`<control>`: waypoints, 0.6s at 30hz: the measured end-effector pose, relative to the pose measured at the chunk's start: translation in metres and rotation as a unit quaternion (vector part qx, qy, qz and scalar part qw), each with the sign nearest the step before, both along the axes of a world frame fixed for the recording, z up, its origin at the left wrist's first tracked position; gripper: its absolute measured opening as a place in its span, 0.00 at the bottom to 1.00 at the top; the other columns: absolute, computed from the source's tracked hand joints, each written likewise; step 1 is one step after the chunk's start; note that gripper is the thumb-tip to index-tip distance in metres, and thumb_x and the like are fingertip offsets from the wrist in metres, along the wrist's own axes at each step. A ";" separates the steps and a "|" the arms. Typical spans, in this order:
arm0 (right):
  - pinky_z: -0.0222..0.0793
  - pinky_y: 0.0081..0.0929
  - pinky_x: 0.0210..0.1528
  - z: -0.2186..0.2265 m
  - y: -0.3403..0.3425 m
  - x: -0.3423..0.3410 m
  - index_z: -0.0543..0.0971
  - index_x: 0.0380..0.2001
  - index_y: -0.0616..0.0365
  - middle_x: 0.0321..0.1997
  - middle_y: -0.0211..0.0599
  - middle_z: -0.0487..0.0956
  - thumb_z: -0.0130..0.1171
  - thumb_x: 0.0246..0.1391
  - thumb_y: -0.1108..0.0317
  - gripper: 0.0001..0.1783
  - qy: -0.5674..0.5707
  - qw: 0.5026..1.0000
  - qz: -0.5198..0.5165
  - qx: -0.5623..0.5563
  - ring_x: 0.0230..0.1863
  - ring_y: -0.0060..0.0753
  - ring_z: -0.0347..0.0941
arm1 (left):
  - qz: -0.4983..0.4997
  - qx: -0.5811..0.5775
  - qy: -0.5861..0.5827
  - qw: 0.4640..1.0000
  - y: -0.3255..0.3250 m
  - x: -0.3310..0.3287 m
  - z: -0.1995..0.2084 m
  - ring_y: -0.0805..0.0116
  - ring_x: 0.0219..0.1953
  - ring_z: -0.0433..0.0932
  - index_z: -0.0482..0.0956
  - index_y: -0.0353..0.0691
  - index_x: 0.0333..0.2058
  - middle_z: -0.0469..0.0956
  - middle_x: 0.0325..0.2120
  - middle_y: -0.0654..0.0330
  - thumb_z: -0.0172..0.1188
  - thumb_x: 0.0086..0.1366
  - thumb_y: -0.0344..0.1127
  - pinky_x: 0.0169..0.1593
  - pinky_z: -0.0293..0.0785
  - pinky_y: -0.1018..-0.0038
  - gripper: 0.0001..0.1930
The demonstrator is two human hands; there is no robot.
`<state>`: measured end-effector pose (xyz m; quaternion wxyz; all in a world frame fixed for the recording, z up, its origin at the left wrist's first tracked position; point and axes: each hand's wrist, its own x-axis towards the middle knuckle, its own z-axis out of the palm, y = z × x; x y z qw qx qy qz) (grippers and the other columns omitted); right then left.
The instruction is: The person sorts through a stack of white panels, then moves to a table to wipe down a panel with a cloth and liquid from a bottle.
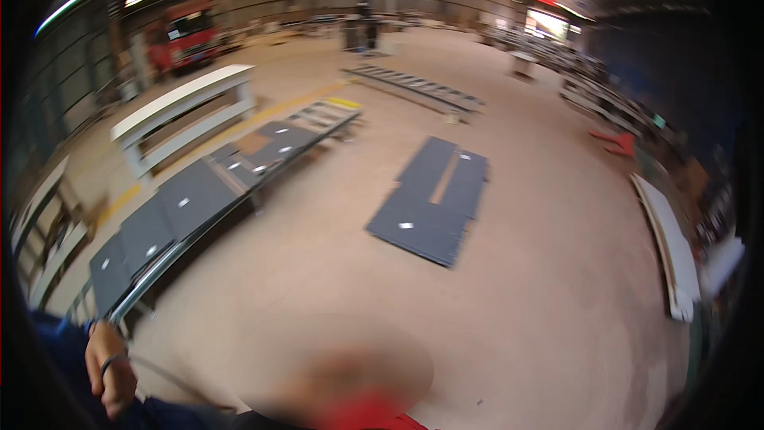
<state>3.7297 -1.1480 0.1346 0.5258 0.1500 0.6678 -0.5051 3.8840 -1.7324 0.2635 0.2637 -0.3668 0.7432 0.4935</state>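
Note:
At the lower left, my left hand [111, 368] comes in from a dark blue sleeve [60, 342]. Its fingers are curled in, and a dark curved band crosses them. Whatever they close on is too small to make out. A thin dark strip [171, 381] runs from beside the hand toward the lower edge. Nearest to the hand is the close end of a long roller conveyor [211, 219] carrying several dark grey panels [195, 195]. At the lower middle, a smeared skin-toned and red shape [358, 406] cannot be made out. My right hand is not in view.
More dark grey panels [422, 215] lie ahead at the middle. Beyond them is another roller section [410, 86]. A white frame [187, 115] stands behind the conveyor, a red truck [187, 34] farther back. On the right are white boards [668, 247] and a red object [617, 142].

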 end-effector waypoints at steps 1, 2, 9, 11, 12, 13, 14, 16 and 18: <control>0.73 0.37 0.37 0.013 -0.007 0.004 0.65 0.56 0.62 0.45 0.49 0.74 0.52 0.58 0.58 0.26 -0.012 0.999 -0.027 0.013 0.39 0.42 0.75 | -0.032 -0.017 -0.017 0.999 0.006 -0.003 0.000 0.63 0.26 0.78 0.78 0.36 0.39 0.79 0.32 0.57 0.47 0.58 0.47 0.33 0.73 0.65 0.21; 0.73 0.37 0.37 0.029 -0.014 0.007 0.65 0.56 0.62 0.45 0.49 0.74 0.52 0.58 0.58 0.26 -0.021 0.999 -0.040 0.022 0.38 0.42 0.74 | -0.005 -0.015 -0.019 1.000 0.007 -0.001 -0.004 0.63 0.26 0.78 0.78 0.36 0.39 0.79 0.32 0.57 0.47 0.58 0.47 0.33 0.73 0.65 0.21; 0.73 0.39 0.37 0.075 -0.042 -0.013 0.65 0.56 0.62 0.44 0.49 0.74 0.52 0.59 0.58 0.26 -0.027 0.998 -0.038 0.045 0.38 0.43 0.74 | 0.032 -0.057 -0.008 0.998 -0.018 0.006 -0.011 0.62 0.28 0.78 0.79 0.39 0.36 0.80 0.28 0.56 0.46 0.58 0.45 0.37 0.74 0.64 0.19; 0.73 0.39 0.37 0.082 -0.043 -0.008 0.65 0.55 0.62 0.44 0.48 0.74 0.52 0.59 0.58 0.26 -0.026 0.997 -0.057 0.048 0.38 0.43 0.73 | 0.022 -0.082 0.003 0.996 -0.029 -0.005 -0.004 0.62 0.28 0.78 0.79 0.39 0.34 0.80 0.28 0.57 0.45 0.59 0.45 0.37 0.74 0.64 0.18; 0.73 0.39 0.37 0.084 -0.044 -0.007 0.65 0.55 0.62 0.44 0.48 0.74 0.52 0.59 0.58 0.26 -0.025 0.997 -0.057 0.050 0.38 0.43 0.73 | 0.028 -0.082 -0.013 0.996 -0.031 -0.002 -0.003 0.62 0.28 0.78 0.79 0.39 0.34 0.80 0.28 0.57 0.45 0.59 0.45 0.37 0.74 0.64 0.18; 0.73 0.40 0.37 0.086 -0.043 -0.006 0.65 0.55 0.62 0.44 0.48 0.74 0.52 0.59 0.58 0.26 -0.025 0.997 -0.056 0.053 0.38 0.43 0.73 | 0.033 -0.082 -0.030 0.996 -0.032 0.000 -0.003 0.62 0.28 0.78 0.80 0.39 0.34 0.80 0.28 0.57 0.45 0.60 0.45 0.37 0.74 0.65 0.18; 0.73 0.40 0.37 0.088 -0.043 -0.005 0.65 0.55 0.62 0.44 0.48 0.74 0.52 0.59 0.58 0.26 -0.026 0.997 -0.057 0.054 0.38 0.43 0.73 | 0.017 -0.093 -0.017 0.995 -0.032 0.005 -0.003 0.62 0.29 0.78 0.80 0.40 0.36 0.80 0.28 0.56 0.45 0.60 0.45 0.37 0.74 0.64 0.18; 0.73 0.40 0.37 0.091 -0.043 0.003 0.65 0.55 0.62 0.44 0.48 0.74 0.52 0.59 0.58 0.26 -0.029 0.996 -0.062 0.055 0.38 0.43 0.73 | -0.001 -0.101 -0.015 0.995 -0.031 0.011 -0.007 0.62 0.29 0.78 0.80 0.40 0.36 0.80 0.28 0.56 0.45 0.59 0.45 0.38 0.74 0.64 0.19; 0.72 0.42 0.38 0.087 -0.038 0.012 0.65 0.56 0.61 0.43 0.48 0.73 0.52 0.59 0.58 0.26 -0.027 0.996 -0.070 0.043 0.39 0.44 0.72 | -0.017 -0.109 -0.014 0.994 -0.028 0.013 -0.007 0.61 0.30 0.78 0.80 0.40 0.36 0.80 0.28 0.56 0.44 0.59 0.45 0.38 0.73 0.64 0.19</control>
